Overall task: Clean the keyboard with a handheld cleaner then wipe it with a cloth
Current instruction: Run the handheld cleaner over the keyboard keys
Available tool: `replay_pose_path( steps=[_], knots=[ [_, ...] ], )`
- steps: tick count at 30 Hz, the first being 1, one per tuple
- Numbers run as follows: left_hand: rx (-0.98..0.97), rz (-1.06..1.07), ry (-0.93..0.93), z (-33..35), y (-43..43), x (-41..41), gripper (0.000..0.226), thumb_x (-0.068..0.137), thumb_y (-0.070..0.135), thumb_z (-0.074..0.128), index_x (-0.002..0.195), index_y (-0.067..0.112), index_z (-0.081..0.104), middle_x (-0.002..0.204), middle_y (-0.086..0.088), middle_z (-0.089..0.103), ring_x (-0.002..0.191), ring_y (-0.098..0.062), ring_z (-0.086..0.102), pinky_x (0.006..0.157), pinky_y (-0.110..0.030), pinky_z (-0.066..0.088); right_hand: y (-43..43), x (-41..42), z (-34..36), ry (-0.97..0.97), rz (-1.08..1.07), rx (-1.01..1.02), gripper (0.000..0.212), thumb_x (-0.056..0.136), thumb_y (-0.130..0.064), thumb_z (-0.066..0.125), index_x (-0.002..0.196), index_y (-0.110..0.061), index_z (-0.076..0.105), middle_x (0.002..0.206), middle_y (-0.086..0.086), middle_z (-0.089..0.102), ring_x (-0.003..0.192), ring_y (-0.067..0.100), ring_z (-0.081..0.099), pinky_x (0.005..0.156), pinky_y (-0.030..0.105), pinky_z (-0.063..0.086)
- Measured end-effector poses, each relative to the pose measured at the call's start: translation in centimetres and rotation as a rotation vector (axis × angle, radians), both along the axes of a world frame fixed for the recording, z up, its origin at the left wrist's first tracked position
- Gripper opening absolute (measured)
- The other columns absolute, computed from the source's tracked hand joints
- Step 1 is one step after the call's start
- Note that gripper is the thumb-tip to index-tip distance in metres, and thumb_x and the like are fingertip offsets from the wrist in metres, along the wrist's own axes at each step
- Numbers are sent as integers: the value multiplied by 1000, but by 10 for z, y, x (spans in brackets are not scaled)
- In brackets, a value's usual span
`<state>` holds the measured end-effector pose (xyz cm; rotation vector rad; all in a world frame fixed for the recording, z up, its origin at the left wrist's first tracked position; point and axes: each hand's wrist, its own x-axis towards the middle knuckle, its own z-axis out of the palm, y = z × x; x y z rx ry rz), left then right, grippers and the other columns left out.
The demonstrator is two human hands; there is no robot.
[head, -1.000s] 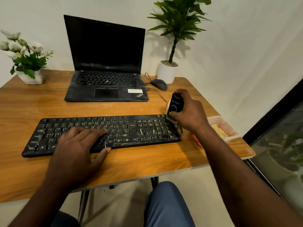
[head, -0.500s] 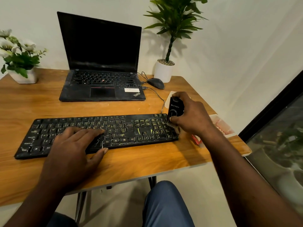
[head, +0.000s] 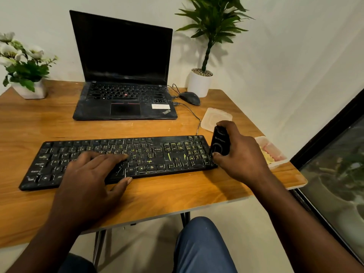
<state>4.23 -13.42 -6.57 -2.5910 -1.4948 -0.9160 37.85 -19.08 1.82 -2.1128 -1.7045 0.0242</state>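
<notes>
A black keyboard (head: 157, 152) streaked with yellow marks lies across the wooden table (head: 167, 196). My left hand (head: 92, 180) rests flat on its left-middle keys, fingers straight, thumb at the front edge. My right hand (head: 240, 156) grips a small black handheld cleaner (head: 219, 143) upright at the keyboard's right end, its lower tip against the numeric keypad's corner. No cloth is plainly visible.
An open black laptop (head: 124, 75) stands behind the keyboard, with a mouse (head: 190, 97) and cable to its right. A clear plastic lid (head: 215, 117) and a tray (head: 272, 152) sit by the table's right edge. Potted plants (head: 204, 71) (head: 25, 71) occupy the back corners.
My right hand has carried the cleaner down along the keyboard's right end toward its front corner. My left hand stays on the keys. The camera view shifted slightly.
</notes>
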Motion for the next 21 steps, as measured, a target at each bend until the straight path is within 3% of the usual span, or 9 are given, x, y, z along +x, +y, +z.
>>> replay_pose_path(
  steps=[6,11,15,21],
  knots=[
    [-38,11,11,0,-1,0,66,82,64,49,134,26,61,111,-5,72,106,-27,51,77,-48,45,51,-3,-12,87,-71,96,78,79,-26,81,143,-35,36,118,9,70,100,33,69,78,46,62],
    [-42,22,14,0,0,-1,64,82,63,49,134,27,60,113,-3,72,108,-25,49,77,-48,46,81,-3,-9,131,-83,131,78,80,-25,81,144,-35,36,118,9,70,101,31,69,80,43,61],
    [-34,25,10,-1,1,-1,64,82,63,50,134,27,60,112,-3,72,106,-24,48,76,-47,46,52,-2,-14,84,-47,128,80,82,-26,80,147,-35,35,124,8,70,102,31,70,81,43,62],
    [-29,14,-2,-1,1,-1,65,81,62,49,134,26,60,112,-7,72,105,-25,48,74,-48,46,-7,1,-9,71,3,56,80,81,-24,83,144,-37,35,122,2,71,97,22,71,73,33,61]
  ],
)
